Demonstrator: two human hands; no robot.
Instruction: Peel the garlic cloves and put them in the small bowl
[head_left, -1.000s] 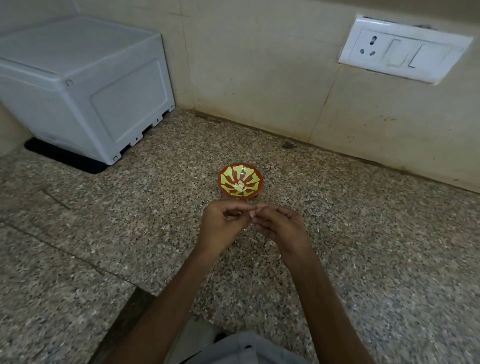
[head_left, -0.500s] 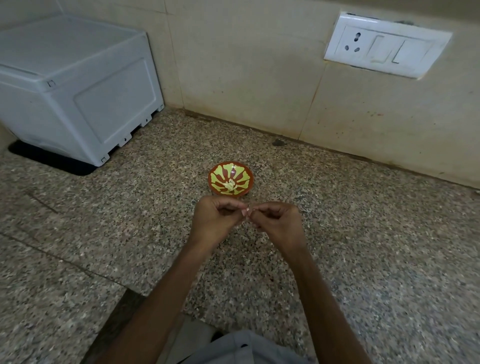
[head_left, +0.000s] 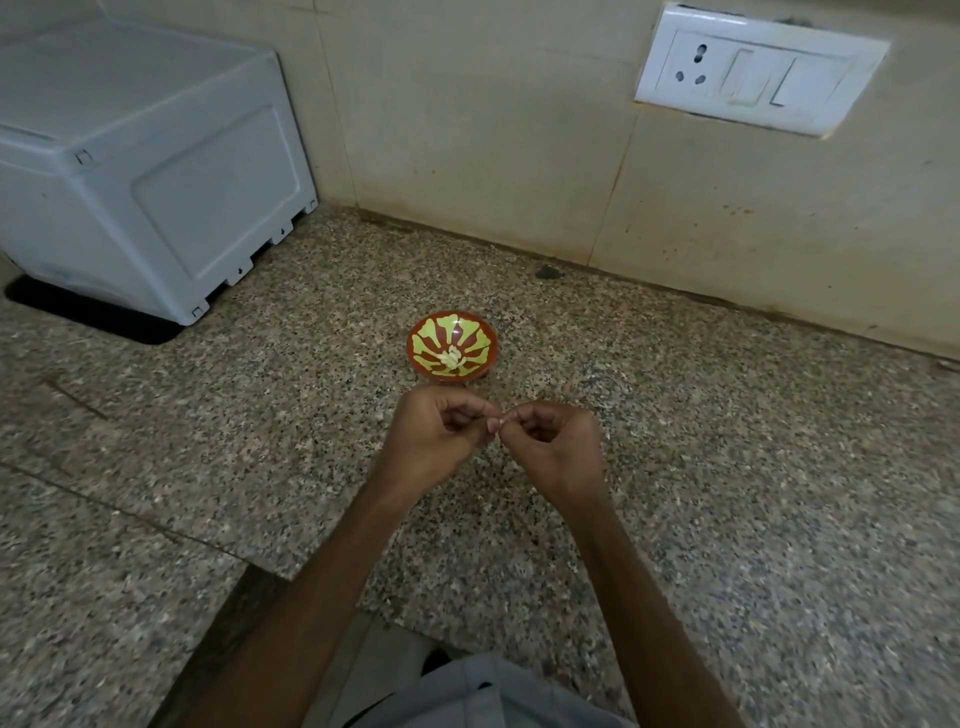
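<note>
Garlic clove (head_left: 500, 420), mostly hidden, pinched between left hand (head_left: 436, 444) and right hand (head_left: 558, 449) fingertips, near small bowl (head_left: 475, 338).

A speckled granite counter (head_left: 727, 467) spreads under and all round the left hand (head_left: 434, 444) and the right hand (head_left: 558, 449). Beyond them a beige tiled wall (head_left: 493, 130) rises from the counter's back edge. Far to the left of the left hand and further back, a white plastic box (head_left: 145, 166) stands on a dark patch (head_left: 78, 317). High on the wall, beyond and to the right of the right hand, is a white switch plate (head_left: 758, 73) with a socket (head_left: 693, 65) and switches (head_left: 789, 83). A small dark speck (head_left: 547, 272) lies at the wall's foot. Grey cloth (head_left: 483, 696) shows nearer than both hands.
</note>
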